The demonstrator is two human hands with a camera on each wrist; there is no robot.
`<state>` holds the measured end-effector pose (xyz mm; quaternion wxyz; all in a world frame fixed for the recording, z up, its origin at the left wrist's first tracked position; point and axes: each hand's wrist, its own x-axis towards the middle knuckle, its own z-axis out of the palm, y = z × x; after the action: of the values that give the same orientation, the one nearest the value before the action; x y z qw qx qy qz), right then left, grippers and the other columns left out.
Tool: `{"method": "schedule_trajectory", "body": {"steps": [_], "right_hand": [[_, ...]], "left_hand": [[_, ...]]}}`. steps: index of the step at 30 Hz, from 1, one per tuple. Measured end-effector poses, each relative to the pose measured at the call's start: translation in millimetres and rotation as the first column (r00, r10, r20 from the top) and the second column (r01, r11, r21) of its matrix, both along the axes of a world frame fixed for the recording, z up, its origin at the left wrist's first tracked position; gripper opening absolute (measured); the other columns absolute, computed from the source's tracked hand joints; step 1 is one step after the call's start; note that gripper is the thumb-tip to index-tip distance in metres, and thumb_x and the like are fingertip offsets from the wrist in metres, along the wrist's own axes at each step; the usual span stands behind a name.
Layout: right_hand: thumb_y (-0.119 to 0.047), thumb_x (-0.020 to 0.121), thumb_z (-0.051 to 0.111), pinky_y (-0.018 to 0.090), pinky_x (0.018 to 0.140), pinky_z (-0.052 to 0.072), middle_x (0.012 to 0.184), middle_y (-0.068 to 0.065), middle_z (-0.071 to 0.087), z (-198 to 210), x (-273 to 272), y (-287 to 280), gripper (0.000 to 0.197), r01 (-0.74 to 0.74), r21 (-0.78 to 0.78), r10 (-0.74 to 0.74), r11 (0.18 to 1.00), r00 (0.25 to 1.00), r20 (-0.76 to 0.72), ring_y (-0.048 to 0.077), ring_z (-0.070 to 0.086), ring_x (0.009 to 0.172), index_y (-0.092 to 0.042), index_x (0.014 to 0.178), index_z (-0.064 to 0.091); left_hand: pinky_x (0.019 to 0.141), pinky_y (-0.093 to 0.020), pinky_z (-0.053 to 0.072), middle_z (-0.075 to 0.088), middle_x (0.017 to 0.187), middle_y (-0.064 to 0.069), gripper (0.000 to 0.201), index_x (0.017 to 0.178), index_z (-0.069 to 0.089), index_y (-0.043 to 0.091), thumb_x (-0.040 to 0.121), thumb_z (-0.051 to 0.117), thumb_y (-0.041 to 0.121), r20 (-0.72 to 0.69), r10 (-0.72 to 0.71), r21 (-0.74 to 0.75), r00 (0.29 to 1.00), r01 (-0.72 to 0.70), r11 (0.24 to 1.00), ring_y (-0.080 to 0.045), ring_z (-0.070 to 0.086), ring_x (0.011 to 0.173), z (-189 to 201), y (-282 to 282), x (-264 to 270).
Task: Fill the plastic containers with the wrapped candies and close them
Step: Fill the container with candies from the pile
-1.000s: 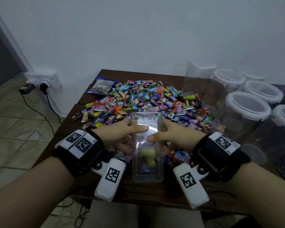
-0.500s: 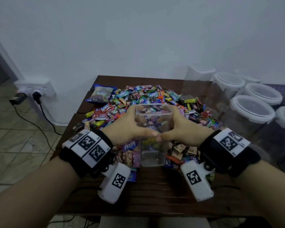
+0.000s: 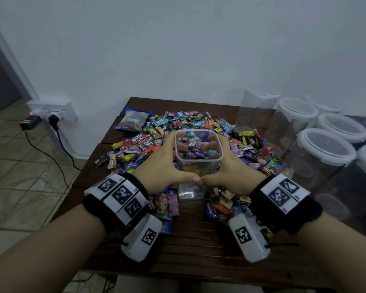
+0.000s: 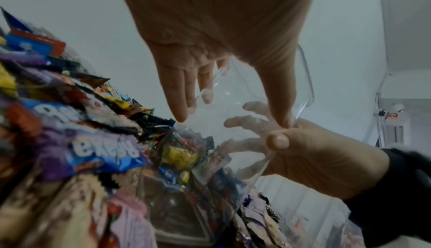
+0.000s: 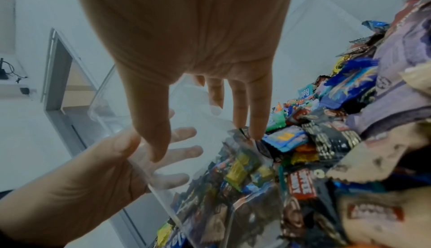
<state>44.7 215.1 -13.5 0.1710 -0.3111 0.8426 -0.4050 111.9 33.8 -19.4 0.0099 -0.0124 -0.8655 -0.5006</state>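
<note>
You now have the clear square container (image 3: 198, 159) standing close to upright at the near edge of the candy pile (image 3: 190, 140), its open mouth facing up toward you. A second ago it lay tipped over with its mouth pointing away into the candies; since then you have swung it up, and the view has lifted with it. Wrapped candies sit in its lower part, but from the wrist views the upper part looks empty, so I judge it only partly filled.

Your left hand (image 3: 167, 166) wraps the left wall and your right hand (image 3: 232, 166) the right wall, fingers spread flat around the far sides and the two thumbs meeting tip to tip on the near wall. Both hands hold the container; neither holds a candy.

What this means for you: the scoop brought in some candies, not enough, so expect another pass before you can close it. No loose lid shows anywhere in these views.

The pile covers the middle and far part of the table (image 3: 199, 246), with a blue candy bag (image 3: 133, 120) at its far left corner. The lidded containers (image 3: 325, 149) stand along the right edge, well apart from your hands.
</note>
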Motion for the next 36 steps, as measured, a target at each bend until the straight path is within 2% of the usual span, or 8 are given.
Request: {"method": "schedule_trajectory", "body": {"steps": [5, 10, 13, 17, 23, 30, 33, 36], "right_hand": [[-0.021, 0.073, 0.080, 0.042, 0.095, 0.048, 0.132, 0.000, 0.041, -1, -8, 4, 0.107, -0.065, 0.185, 0.084, 0.981, 0.992, -0.095, 0.024, 0.051, 0.115, -0.023, 0.149, 0.005], [-0.034, 0.084, 0.066, 0.043, 0.097, 0.043, 0.131, 0.004, 0.037, -2, -31, 6, 0.072, -0.009, 0.579, 0.203, 0.815, 0.941, -0.271, 0.024, 0.039, 0.118, -0.020, 0.143, 0.028], [-0.049, 0.087, 0.058, 0.043, 0.095, 0.044, 0.126, 0.005, 0.042, -6, -51, -4, 0.060, 0.049, 0.562, 0.155, 0.826, 0.938, -0.309, 0.024, 0.042, 0.112, -0.022, 0.136, 0.038], [-0.054, 0.081, 0.062, 0.048, 0.100, 0.041, 0.137, 0.007, 0.037, -11, -77, -21, 0.080, 0.021, 0.561, 0.156, 0.827, 0.951, -0.266, 0.028, 0.040, 0.123, -0.029, 0.146, 0.023], [-0.065, 0.069, 0.067, 0.052, 0.104, 0.040, 0.148, 0.005, 0.029, -25, -92, -32, 0.095, -0.084, 0.642, 0.224, 0.762, 0.965, -0.140, 0.030, 0.037, 0.131, -0.042, 0.146, 0.016], [-0.064, 0.072, 0.068, 0.050, 0.102, 0.041, 0.142, 0.009, 0.032, -36, -97, -32, 0.092, -0.015, 0.676, 0.195, 0.736, 0.962, -0.191, 0.034, 0.040, 0.126, -0.041, 0.145, 0.019], [-0.060, 0.075, 0.067, 0.047, 0.098, 0.044, 0.130, 0.008, 0.037, -34, -95, -33, 0.077, 0.010, 0.660, 0.173, 0.751, 0.962, -0.212, 0.032, 0.043, 0.118, -0.039, 0.140, 0.033], [-0.050, 0.081, 0.066, 0.043, 0.095, 0.045, 0.121, 0.008, 0.038, -33, -97, -33, 0.060, 0.025, 0.641, 0.145, 0.767, 0.967, -0.211, 0.030, 0.045, 0.112, -0.032, 0.134, 0.044]], "left_hand": [[0.103, -0.039, 0.042, 0.035, 0.134, 0.018, 0.107, 0.140, 0.009, 0.045, 0.065, 0.084, 0.040, 0.127, -0.081, -0.273, 0.989, 0.113, 0.955, -0.008, 0.045, 0.122, 2, -14, -4], [0.104, -0.041, 0.039, 0.033, 0.144, 0.005, 0.085, 0.144, 0.028, 0.031, 0.074, 0.073, 0.049, 0.292, 0.020, -0.688, 0.956, 0.195, 0.699, -0.016, 0.039, 0.128, 13, -39, -22], [0.096, -0.041, 0.045, 0.048, 0.133, 0.003, 0.072, 0.135, 0.041, 0.033, 0.074, 0.062, 0.065, 0.308, 0.087, -0.707, 0.948, 0.166, 0.687, -0.018, 0.051, 0.115, 18, -45, -41], [0.093, -0.042, 0.049, 0.052, 0.130, 0.003, 0.101, 0.133, 0.041, 0.038, 0.044, 0.045, 0.085, 0.285, 0.101, -0.681, 0.953, 0.127, 0.722, -0.018, 0.055, 0.111, 1, -50, -75], [0.100, -0.047, 0.045, 0.033, 0.148, 0.002, 0.110, 0.144, 0.014, 0.048, 0.055, 0.077, 0.063, 0.428, 0.057, -0.709, 0.902, 0.296, 0.641, -0.027, 0.043, 0.128, -9, -36, -84], [0.090, -0.042, 0.049, 0.055, 0.123, 0.000, 0.072, 0.135, 0.041, 0.041, 0.069, 0.066, 0.058, 0.393, 0.091, -0.777, 0.915, 0.277, 0.565, -0.023, 0.054, 0.108, -10, -34, -86], [0.088, -0.037, 0.047, 0.057, 0.114, -0.006, 0.043, 0.129, 0.050, 0.029, 0.089, 0.057, 0.043, 0.319, 0.101, -0.784, 0.942, 0.203, 0.587, -0.025, 0.053, 0.106, -10, -35, -84], [0.085, -0.035, 0.047, 0.063, 0.115, -0.004, 0.035, 0.120, 0.059, 0.023, 0.088, 0.061, 0.039, 0.266, 0.120, -0.736, 0.956, 0.121, 0.666, -0.023, 0.057, 0.104, -11, -39, -83]]}}
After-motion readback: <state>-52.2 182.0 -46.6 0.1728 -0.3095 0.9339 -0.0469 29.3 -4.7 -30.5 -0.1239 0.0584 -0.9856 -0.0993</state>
